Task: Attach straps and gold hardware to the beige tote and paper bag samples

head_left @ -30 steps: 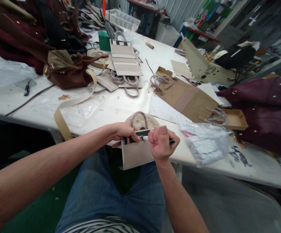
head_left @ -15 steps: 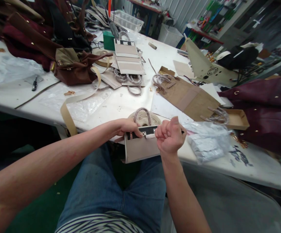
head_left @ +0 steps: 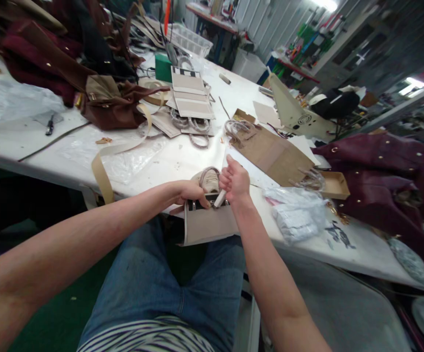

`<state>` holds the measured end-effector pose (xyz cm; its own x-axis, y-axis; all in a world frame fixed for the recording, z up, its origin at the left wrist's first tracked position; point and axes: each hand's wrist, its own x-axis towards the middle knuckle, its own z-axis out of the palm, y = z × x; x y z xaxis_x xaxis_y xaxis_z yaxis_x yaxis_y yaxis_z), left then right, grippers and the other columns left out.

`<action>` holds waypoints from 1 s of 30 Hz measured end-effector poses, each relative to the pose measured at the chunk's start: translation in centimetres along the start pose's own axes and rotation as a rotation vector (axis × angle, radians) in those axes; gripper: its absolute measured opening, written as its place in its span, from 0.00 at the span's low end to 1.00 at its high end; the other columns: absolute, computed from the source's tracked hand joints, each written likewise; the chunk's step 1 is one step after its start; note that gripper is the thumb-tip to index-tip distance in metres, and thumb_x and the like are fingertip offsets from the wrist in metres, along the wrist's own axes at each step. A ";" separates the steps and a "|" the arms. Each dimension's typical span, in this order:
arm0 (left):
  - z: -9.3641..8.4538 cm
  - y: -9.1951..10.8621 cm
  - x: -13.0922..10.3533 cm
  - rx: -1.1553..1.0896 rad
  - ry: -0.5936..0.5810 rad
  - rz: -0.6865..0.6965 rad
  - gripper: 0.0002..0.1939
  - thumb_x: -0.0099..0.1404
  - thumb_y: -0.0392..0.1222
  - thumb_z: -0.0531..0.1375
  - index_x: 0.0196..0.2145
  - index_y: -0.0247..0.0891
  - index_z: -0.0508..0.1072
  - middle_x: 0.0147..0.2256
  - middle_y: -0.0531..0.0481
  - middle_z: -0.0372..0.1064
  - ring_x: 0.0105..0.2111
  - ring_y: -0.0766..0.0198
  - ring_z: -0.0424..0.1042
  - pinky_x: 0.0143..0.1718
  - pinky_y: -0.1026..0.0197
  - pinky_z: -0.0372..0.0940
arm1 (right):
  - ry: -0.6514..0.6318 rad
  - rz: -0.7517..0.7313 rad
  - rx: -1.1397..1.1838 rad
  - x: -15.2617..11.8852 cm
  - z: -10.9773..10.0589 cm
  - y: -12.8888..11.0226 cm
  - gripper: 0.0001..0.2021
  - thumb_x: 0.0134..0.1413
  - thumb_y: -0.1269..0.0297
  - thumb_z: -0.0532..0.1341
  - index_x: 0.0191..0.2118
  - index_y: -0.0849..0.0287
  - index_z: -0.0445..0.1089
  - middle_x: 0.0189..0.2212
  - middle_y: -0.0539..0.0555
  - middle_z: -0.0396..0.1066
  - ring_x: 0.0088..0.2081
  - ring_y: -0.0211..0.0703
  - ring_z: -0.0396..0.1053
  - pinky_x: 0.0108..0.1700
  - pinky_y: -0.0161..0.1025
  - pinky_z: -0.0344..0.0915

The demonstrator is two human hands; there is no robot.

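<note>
A beige bag panel (head_left: 210, 226) with a dark top strip and small metal fittings lies at the table's front edge, over my lap. My left hand (head_left: 194, 192) grips its upper left part, thumb on the dark strip. Closed in a fist, my right hand (head_left: 235, 181) holds a pale, slim tool (head_left: 220, 198) whose lower end meets the strip beside my left thumb. A wrapped handle loop (head_left: 209, 171) stands up behind the panel, in front of a roll of cream tape (head_left: 210, 184).
Brown and maroon bags (head_left: 113, 105) are heaped at the left. More beige panels (head_left: 192, 93) lie further back. To the right are a brown panel (head_left: 276, 155), a plastic packet (head_left: 296, 215), an open box (head_left: 332, 185) and maroon bags (head_left: 384, 171).
My right hand has moved left and a little up, and the pale tool has swung from nearly level to a steep slant. My left hand keeps its grip. The view has shifted slightly.
</note>
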<state>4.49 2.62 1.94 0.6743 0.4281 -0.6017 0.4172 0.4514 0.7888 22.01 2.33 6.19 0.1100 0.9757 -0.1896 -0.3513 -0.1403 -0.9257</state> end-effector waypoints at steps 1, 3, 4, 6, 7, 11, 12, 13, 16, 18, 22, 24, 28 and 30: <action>-0.1 0.2 -0.1 0.047 -0.023 -0.044 0.26 0.57 0.43 0.73 0.52 0.36 0.76 0.28 0.47 0.76 0.21 0.54 0.73 0.19 0.54 0.75 | -0.001 -0.074 0.048 -1.1 -0.6 -0.2 0.35 0.59 0.45 0.73 0.21 0.52 0.47 0.14 0.37 0.44 0.14 0.27 0.39 0.14 0.31 0.38; -0.2 0.4 -0.1 0.083 -0.054 -0.092 0.26 0.59 0.44 0.70 0.54 0.36 0.75 0.28 0.46 0.76 0.20 0.53 0.72 0.17 0.53 0.73 | 0.023 -0.277 0.137 -3.6 -1.8 -0.2 0.35 0.63 0.45 0.71 0.20 0.54 0.46 0.14 0.38 0.44 0.14 0.28 0.39 0.14 0.31 0.40; -0.3 0.5 0.0 0.093 -0.057 -0.092 0.26 0.60 0.44 0.70 0.54 0.36 0.74 0.28 0.46 0.76 0.20 0.53 0.72 0.16 0.53 0.72 | 0.039 -0.375 0.166 -4.8 -2.3 -0.1 0.35 0.65 0.47 0.69 0.20 0.54 0.46 0.14 0.39 0.44 0.14 0.28 0.39 0.14 0.31 0.42; -0.3 0.6 0.1 0.105 -0.055 -0.088 0.25 0.61 0.44 0.70 0.54 0.36 0.73 0.28 0.47 0.74 0.20 0.53 0.71 0.15 0.53 0.71 | 0.063 -0.520 0.181 -6.6 -2.6 0.3 0.34 0.68 0.50 0.68 0.19 0.55 0.48 0.14 0.40 0.45 0.14 0.29 0.41 0.15 0.31 0.43; -0.3 0.7 0.1 0.105 -0.056 -0.091 0.24 0.61 0.44 0.69 0.54 0.36 0.73 0.27 0.48 0.73 0.20 0.53 0.71 0.15 0.54 0.70 | 0.064 -0.563 0.177 -7.2 -2.4 0.6 0.33 0.69 0.52 0.67 0.19 0.55 0.49 0.14 0.41 0.45 0.14 0.29 0.41 0.15 0.31 0.43; 0.0 0.9 -0.2 0.090 -0.041 -0.110 0.22 0.61 0.43 0.69 0.52 0.36 0.74 0.25 0.50 0.71 0.20 0.55 0.69 0.14 0.57 0.68 | 0.053 -0.661 0.147 -7.7 -1.3 1.5 0.32 0.71 0.54 0.66 0.19 0.55 0.51 0.15 0.40 0.45 0.14 0.29 0.41 0.16 0.31 0.43; 0.1 0.9 -0.2 0.086 -0.031 -0.110 0.21 0.61 0.43 0.69 0.51 0.36 0.74 0.26 0.49 0.72 0.20 0.55 0.70 0.14 0.58 0.68 | 0.053 -0.673 0.135 -7.7 -1.1 1.7 0.32 0.71 0.54 0.66 0.19 0.55 0.50 0.15 0.40 0.45 0.14 0.29 0.41 0.16 0.31 0.43; 0.2 0.9 -0.3 0.083 -0.021 -0.109 0.20 0.60 0.42 0.70 0.49 0.36 0.75 0.26 0.49 0.72 0.20 0.55 0.70 0.14 0.58 0.68 | 0.053 -0.684 0.119 -7.7 -0.9 1.8 0.33 0.71 0.54 0.66 0.19 0.56 0.50 0.15 0.41 0.44 0.14 0.28 0.41 0.16 0.31 0.43; 0.4 0.8 -0.3 0.075 -0.003 -0.096 0.16 0.61 0.42 0.69 0.45 0.36 0.75 0.26 0.48 0.73 0.20 0.56 0.70 0.14 0.60 0.66 | 0.040 -0.710 0.062 -7.7 -0.6 2.3 0.34 0.71 0.54 0.67 0.18 0.56 0.51 0.15 0.41 0.45 0.15 0.28 0.43 0.17 0.32 0.44; 0.4 0.7 -0.1 0.078 0.022 -0.076 0.14 0.61 0.42 0.69 0.43 0.36 0.75 0.26 0.48 0.73 0.20 0.56 0.70 0.14 0.60 0.66 | 0.045 -0.724 0.042 -7.7 -0.4 2.7 0.33 0.70 0.55 0.69 0.18 0.57 0.52 0.16 0.41 0.46 0.15 0.29 0.44 0.17 0.32 0.45; 0.1 0.6 0.3 0.132 0.066 -0.079 0.14 0.60 0.42 0.71 0.42 0.35 0.75 0.26 0.48 0.73 0.21 0.55 0.72 0.18 0.56 0.70 | 0.042 -0.657 0.030 -7.0 -0.1 2.5 0.32 0.67 0.52 0.71 0.19 0.56 0.54 0.16 0.41 0.46 0.16 0.28 0.44 0.17 0.32 0.45; 0.1 0.6 0.3 0.135 0.040 -0.093 0.15 0.61 0.43 0.70 0.44 0.36 0.75 0.27 0.48 0.73 0.22 0.54 0.72 0.20 0.52 0.74 | 0.028 -0.549 0.041 -6.5 -0.2 1.6 0.33 0.65 0.49 0.72 0.19 0.56 0.53 0.16 0.40 0.46 0.15 0.28 0.43 0.17 0.32 0.43; 0.1 0.4 0.2 0.118 0.041 -0.066 0.20 0.60 0.44 0.72 0.48 0.36 0.75 0.28 0.49 0.74 0.22 0.55 0.72 0.25 0.48 0.78 | 0.056 -0.405 0.073 -5.7 -0.7 -0.5 0.36 0.64 0.44 0.71 0.18 0.55 0.50 0.14 0.39 0.45 0.13 0.28 0.41 0.15 0.31 0.40; 0.1 0.4 0.1 0.131 0.024 -0.065 0.19 0.60 0.44 0.71 0.47 0.36 0.76 0.27 0.49 0.73 0.22 0.55 0.71 0.24 0.48 0.77 | 0.060 -0.423 0.074 -5.6 -0.5 -0.9 0.36 0.64 0.43 0.71 0.18 0.55 0.49 0.13 0.39 0.45 0.13 0.28 0.42 0.14 0.31 0.41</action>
<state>4.74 2.78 2.17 0.6290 0.4209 -0.6536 0.5366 0.3733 0.7568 22.12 -3.09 7.90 0.3121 0.9327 0.1809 -0.3293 0.2848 -0.9003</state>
